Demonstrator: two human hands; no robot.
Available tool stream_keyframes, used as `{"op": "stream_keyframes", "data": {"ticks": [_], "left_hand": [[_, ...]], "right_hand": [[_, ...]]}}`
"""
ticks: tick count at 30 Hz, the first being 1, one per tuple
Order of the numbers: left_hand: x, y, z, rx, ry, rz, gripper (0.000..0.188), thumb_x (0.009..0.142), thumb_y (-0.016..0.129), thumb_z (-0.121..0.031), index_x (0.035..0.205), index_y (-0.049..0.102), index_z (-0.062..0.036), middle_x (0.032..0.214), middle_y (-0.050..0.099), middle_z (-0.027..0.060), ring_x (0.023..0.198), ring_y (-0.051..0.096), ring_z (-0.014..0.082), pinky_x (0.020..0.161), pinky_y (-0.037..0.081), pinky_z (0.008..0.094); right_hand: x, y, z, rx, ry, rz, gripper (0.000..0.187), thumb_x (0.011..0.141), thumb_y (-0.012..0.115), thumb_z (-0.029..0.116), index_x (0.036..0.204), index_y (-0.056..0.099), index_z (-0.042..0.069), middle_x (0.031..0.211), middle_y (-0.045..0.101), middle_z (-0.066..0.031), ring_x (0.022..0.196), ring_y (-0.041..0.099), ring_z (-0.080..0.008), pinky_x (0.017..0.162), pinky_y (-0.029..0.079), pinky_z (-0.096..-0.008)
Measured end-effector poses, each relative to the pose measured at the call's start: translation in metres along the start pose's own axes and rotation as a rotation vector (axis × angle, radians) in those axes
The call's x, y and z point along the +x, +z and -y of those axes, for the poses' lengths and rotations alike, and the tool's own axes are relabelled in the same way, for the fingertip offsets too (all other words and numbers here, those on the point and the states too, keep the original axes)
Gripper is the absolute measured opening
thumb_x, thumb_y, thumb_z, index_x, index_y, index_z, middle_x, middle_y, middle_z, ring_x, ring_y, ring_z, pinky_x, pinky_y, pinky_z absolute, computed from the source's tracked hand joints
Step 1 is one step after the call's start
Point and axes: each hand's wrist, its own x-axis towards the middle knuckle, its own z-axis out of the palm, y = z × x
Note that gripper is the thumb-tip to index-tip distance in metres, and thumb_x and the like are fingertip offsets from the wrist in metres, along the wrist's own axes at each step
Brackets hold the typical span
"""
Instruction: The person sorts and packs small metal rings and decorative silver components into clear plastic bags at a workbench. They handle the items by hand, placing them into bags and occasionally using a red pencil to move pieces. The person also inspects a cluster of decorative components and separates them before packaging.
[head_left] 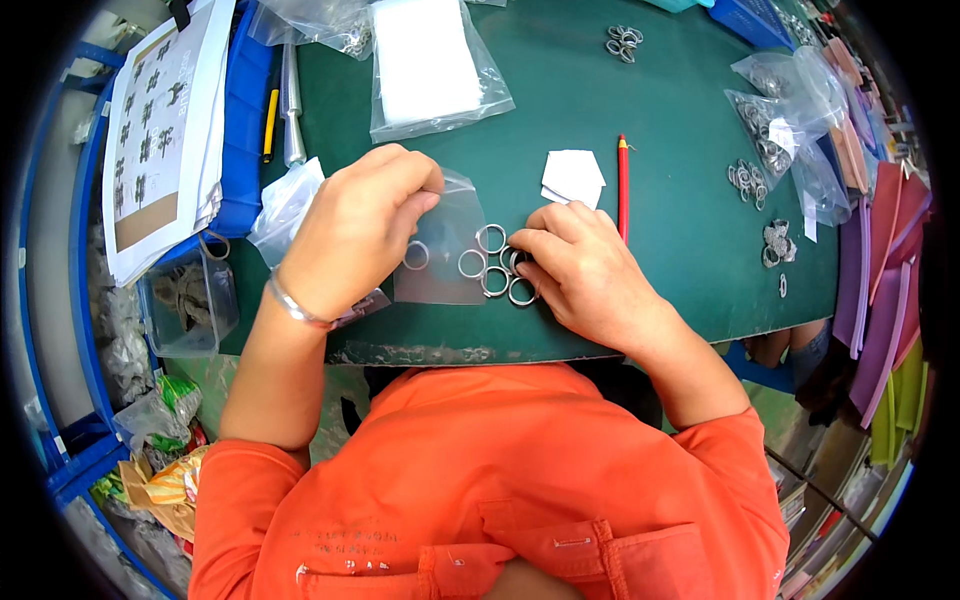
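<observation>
Several silver rings (496, 281) lie in a loose cluster on the green table in front of me. My right hand (585, 265) is at the cluster's right side, its fingers closed over a ring (516, 262) that they partly hide. A small clear plastic bag (445, 287) lies flat left of the cluster, and one more ring (416, 256) shows within its outline. Over the bag's upper left part is my left hand (365, 210), thumb and forefinger pinched together at the bag's edge. The fingertips' exact hold on the plastic is partly hidden.
White paper pieces (573, 178) and a red pencil (623, 190) lie beyond my right hand. Farther off are a bag of white sheets (428, 65) and ring piles (624, 43). At left stand a blue bin (243, 130) with papers and a clear box (190, 305).
</observation>
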Motion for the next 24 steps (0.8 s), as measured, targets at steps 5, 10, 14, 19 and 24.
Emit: {"op": "stream_keyframes", "data": {"ticks": [5,10,14,19,24], "left_hand": [[-0.011,-0.031,-0.020,-0.030,0.158,0.055,0.013,0.083,0.060,0.008,0.093,0.062,-0.0004,0.087,0.060,0.0115,0.075,0.060,0.0242,0.064,0.048,0.0298],[-0.028,-0.025,-0.032,0.018,0.125,0.224,0.018,0.078,0.064,0.006,0.094,0.063,-0.0034,0.094,0.060,0.0119,0.082,0.062,0.0292,0.071,0.051,0.0335],[-0.026,0.004,-0.024,0.056,0.195,0.211,0.019,0.077,0.067,0.003,0.095,0.062,-0.0044,0.093,0.060,0.0113,0.081,0.063,0.0313,0.068,0.051,0.0347],[-0.026,0.028,-0.023,-0.068,0.163,0.059,0.023,0.074,0.072,0.003,0.093,0.060,-0.0026,0.088,0.063,0.0110,0.079,0.064,0.0305,0.068,0.052,0.0356],[-0.024,0.032,-0.019,-0.118,0.242,-0.004,0.021,0.072,0.074,0.005,0.087,0.061,-0.0018,0.087,0.063,0.0114,0.076,0.064,0.0289,0.065,0.052,0.0341]], "right_hand": [[0.001,-0.002,0.003,0.028,0.060,0.031,0.015,0.079,0.069,0.006,0.093,0.062,0.004,0.087,0.058,-0.0090,0.082,0.056,-0.0288,0.072,0.043,-0.0397],[0.008,-0.005,0.007,0.375,0.323,-0.044,0.009,0.081,0.065,0.000,0.089,0.063,0.000,0.078,0.062,-0.0115,0.070,0.064,-0.0249,0.062,0.051,-0.0350],[0.019,-0.014,0.019,0.715,0.364,-0.162,0.009,0.082,0.066,0.001,0.091,0.065,-0.001,0.078,0.065,-0.0090,0.067,0.064,-0.0122,0.059,0.051,-0.0259],[0.031,-0.018,0.021,0.477,0.218,-0.073,0.008,0.079,0.066,0.000,0.087,0.064,0.000,0.076,0.063,-0.0103,0.066,0.064,-0.0214,0.059,0.052,-0.0321],[0.031,-0.011,0.012,0.165,0.095,-0.094,0.009,0.075,0.065,-0.001,0.083,0.063,0.001,0.078,0.061,-0.0133,0.069,0.061,-0.0320,0.062,0.051,-0.0386]]}}
